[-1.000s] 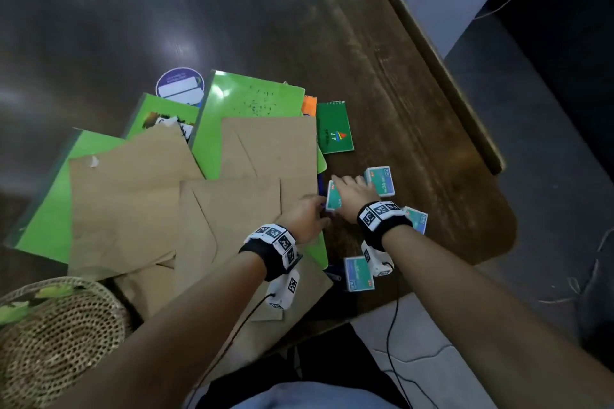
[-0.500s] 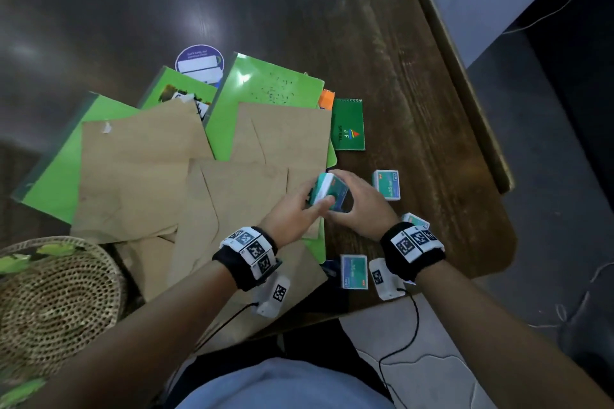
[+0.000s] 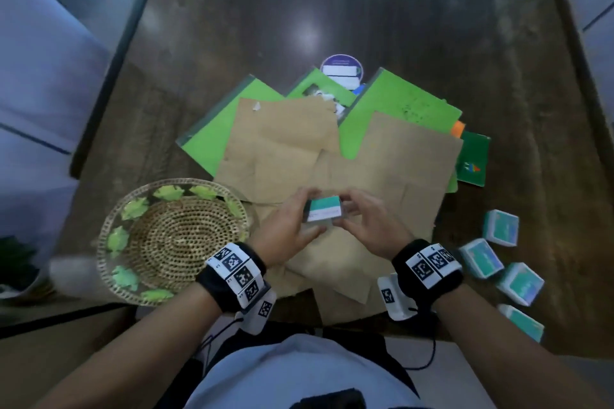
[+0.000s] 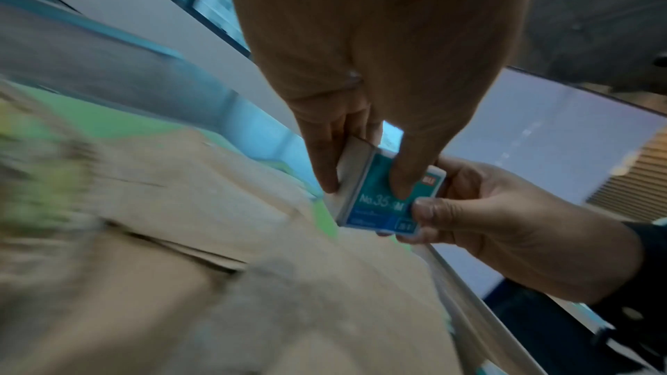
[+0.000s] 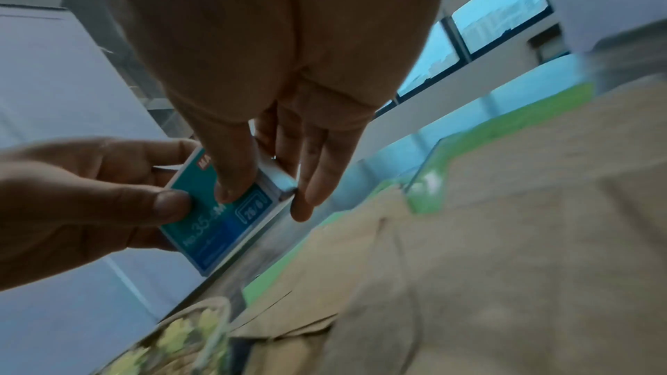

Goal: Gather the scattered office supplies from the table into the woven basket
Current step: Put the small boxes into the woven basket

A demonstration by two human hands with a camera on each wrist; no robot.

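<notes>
Both hands hold one teal and white staple box [image 3: 324, 211] above the brown envelopes [image 3: 382, 176]. My left hand [image 3: 300, 217] pinches its left end with thumb on the printed face [image 4: 382, 204]. My right hand [image 3: 354, 214] pinches the other end between thumb and fingers [image 5: 224, 227]. The round woven basket [image 3: 109, 219], ringed with green leaf shapes, sits on the table just left of the hands. It is also in the right wrist view, the basket [image 5: 187, 335] lying low in the picture. Several more staple boxes [image 3: 501, 227] lie at the right, near the table's front edge.
Green notebooks [image 3: 206, 143] lie under the envelopes. A small dark green notepad [image 3: 473, 159], an orange item [image 3: 458, 128] and a round purple label [image 3: 341, 66] lie at the pile's far side. The table's front edge runs close under both wrists.
The right hand picked a staple box off the table, the left hand joined it, and both carried it left over the envelopes toward the basket.
</notes>
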